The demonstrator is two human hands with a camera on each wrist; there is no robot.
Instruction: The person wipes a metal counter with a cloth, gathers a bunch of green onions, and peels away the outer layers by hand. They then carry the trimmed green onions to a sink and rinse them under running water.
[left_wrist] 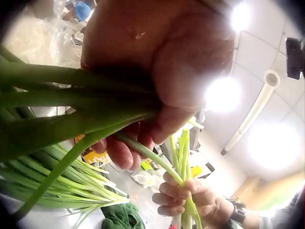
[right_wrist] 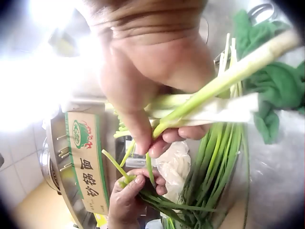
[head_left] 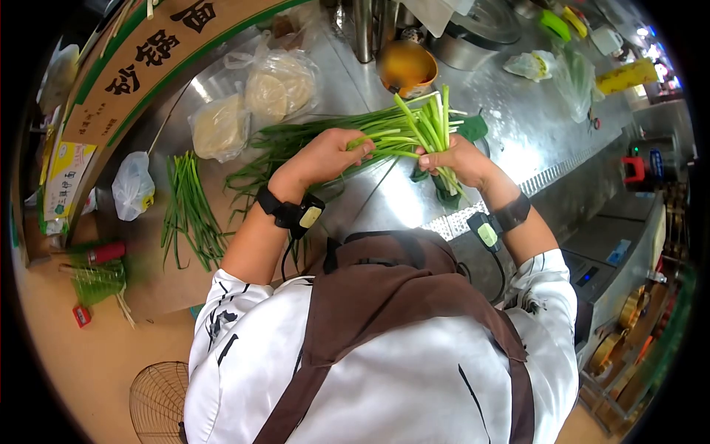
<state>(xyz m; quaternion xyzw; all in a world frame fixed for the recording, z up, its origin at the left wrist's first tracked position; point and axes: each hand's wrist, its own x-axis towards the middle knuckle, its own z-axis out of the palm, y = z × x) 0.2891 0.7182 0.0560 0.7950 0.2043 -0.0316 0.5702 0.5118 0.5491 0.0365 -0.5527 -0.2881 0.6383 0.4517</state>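
Note:
Green onion stalks (head_left: pixel 429 122) stand out of the right hand (head_left: pixel 460 159), whose fingers curl round their pale stems (right_wrist: pixel 209 107). Long green leaves (left_wrist: pixel 71 112) pass through the left hand (head_left: pixel 331 157), which grips them between thumb and curled fingers. One thin stalk (left_wrist: pixel 155 157) stretches between the two hands in the left wrist view. Beneath and behind the hands, more green onions (head_left: pixel 296 137) lie in a pile on the metal counter (head_left: pixel 370 196). A separate bunch of greens (head_left: pixel 188 211) lies to the left.
Bagged round dough sheets (head_left: pixel 279 87) and another bag (head_left: pixel 220 127) lie behind the left hand. Beyond the right hand stand an orange bowl (head_left: pixel 407 66) and a lidded pot (head_left: pixel 481 33). A green cloth (head_left: pixel 472 128) lies beside the stalks. A printed carton (head_left: pixel 159 59) borders the left.

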